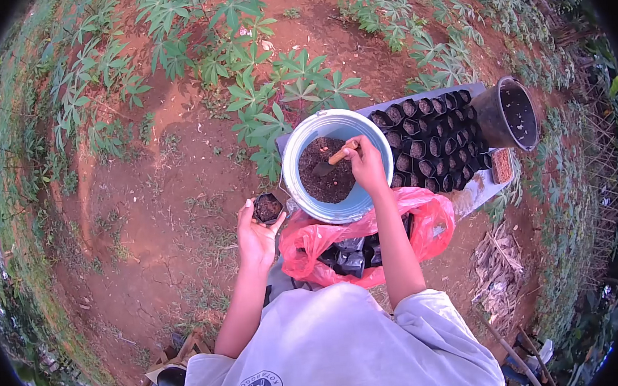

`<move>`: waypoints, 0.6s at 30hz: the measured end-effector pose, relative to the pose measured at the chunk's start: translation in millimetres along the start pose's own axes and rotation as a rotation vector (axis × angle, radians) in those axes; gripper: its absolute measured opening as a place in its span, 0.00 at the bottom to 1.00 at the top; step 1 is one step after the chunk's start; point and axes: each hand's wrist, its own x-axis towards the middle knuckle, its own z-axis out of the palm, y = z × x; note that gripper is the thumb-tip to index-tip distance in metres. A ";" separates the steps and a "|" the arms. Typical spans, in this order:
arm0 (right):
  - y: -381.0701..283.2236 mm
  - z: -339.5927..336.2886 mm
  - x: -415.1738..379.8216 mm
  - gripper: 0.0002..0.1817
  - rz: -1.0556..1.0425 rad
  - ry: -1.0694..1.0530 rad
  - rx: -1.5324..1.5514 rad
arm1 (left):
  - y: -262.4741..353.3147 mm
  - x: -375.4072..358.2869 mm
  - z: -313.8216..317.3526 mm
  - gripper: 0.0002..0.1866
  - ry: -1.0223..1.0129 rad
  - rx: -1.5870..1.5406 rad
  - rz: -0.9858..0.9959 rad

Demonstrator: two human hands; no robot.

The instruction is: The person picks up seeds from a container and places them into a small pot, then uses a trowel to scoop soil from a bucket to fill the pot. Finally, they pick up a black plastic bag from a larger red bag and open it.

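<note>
My left hand (256, 239) is wrapped round a small black seedling bag (267, 208), its open top facing up with dark soil inside. My right hand (367, 164) grips the wooden handle of a hand trowel (338, 155). The trowel's blade touches the dark soil (325, 184) inside a white-rimmed bucket (297, 200). Below the bucket, a red plastic bag (295, 244) lies open, with folded black seedling bags (350, 256) inside it.
Several rows of soil-filled black bags (432, 140) stand on a grey board (488, 185) to the right. A dark bucket (492, 118) lies tilted at its far end, beside a small container of brownish pieces (501, 166). Leafy plants (272, 87) grow close behind the white-rimmed bucket.
</note>
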 end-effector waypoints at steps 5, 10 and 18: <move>5.8 -2.8 4.0 0.05 0.010 -0.056 -0.008 | 1.4 -4.9 -5.1 0.12 0.023 -0.026 0.011; 15.3 -8.0 15.0 0.07 0.054 -0.091 -0.053 | -0.7 -9.4 -7.4 0.12 0.021 -0.044 0.024; 18.3 -10.2 23.8 0.08 0.177 -0.177 -0.043 | -6.7 -19.6 -12.2 0.12 -0.005 -0.055 0.050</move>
